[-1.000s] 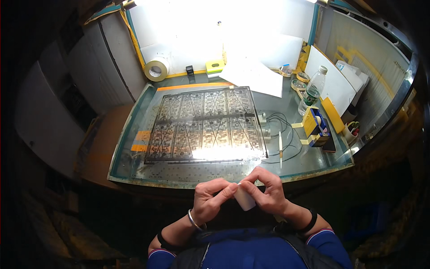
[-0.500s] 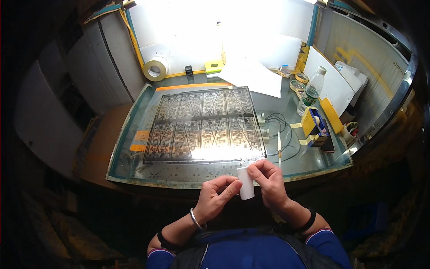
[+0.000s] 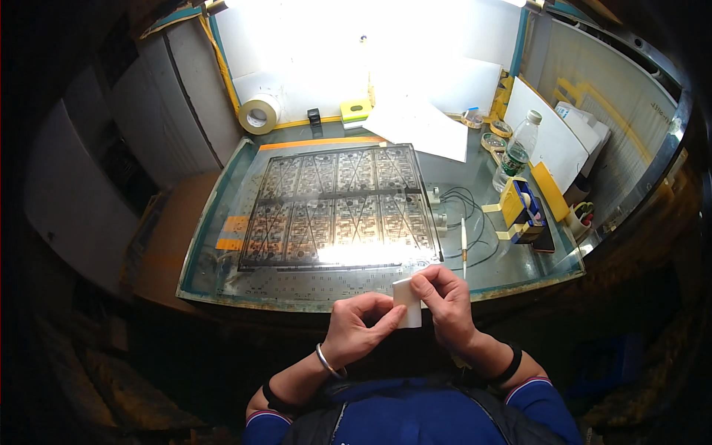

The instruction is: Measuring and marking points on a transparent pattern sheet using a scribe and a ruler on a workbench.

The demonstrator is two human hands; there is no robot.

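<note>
In front of the table's near edge, both hands pinch a small white paper-like piece [image 3: 411,316], which hangs upright between them. My left hand [image 3: 357,323] has thumb and fingers closed on its left side. On its upper right corner, the thumb and fingertips of my right hand [image 3: 449,305] are closed. Whether the piece is paper or some other sheet, I cannot tell. Just beyond the hands lies a dark patterned film sheet [image 3: 315,211] with rows of circuit-like panels, flat on the glass-topped table [image 3: 311,291]. Bright glare covers its near right part.
A white pen-like tool [image 3: 464,241] and thin black cables [image 3: 486,215] lie right of the film. Farther right stand a blue-and-yellow tape dispenser [image 3: 521,211] and a clear bottle [image 3: 517,152]. At the back are a large tape roll [image 3: 259,114], a yellow-green block [image 3: 356,110] and white sheets [image 3: 423,130].
My left thumb has moved slightly right and up over the white piece, covering more of it. The piece looks flatter than before. My right hand keeps nearly the same place.
</note>
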